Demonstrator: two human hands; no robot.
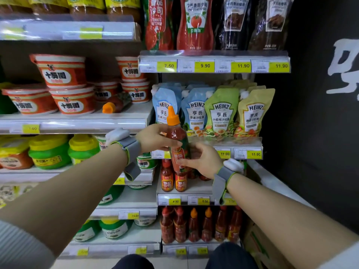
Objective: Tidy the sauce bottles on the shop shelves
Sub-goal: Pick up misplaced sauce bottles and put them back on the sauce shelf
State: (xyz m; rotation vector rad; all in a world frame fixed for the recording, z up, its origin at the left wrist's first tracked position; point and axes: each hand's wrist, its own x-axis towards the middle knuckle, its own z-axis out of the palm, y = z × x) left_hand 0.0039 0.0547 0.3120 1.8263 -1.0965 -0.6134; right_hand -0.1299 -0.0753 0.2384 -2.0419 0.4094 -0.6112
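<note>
Fingers of the left hand point(155, 137) curl round the upper body of the bottle point(177, 141), just under its orange cap point(172, 116). The right hand point(202, 159) pinches its lower label between thumb and fingertips. The bottle is thus held off the shelves by both hands, nearly upright, cap up and tilted slightly left, in front of the pouches point(211, 111).

Its long axis runs close to vertical, so it could go down base first. Matching red bottles point(173, 181) stand directly below it, at the front edge of the lower shelf point(194, 199); that looks the likely home. The right hand is nearer that row. Another orange-capped bottle point(116, 104) lies on its side among the tubs point(73, 101) on the left shelf, cap toward the front edge, nearer the left hand.
</note>
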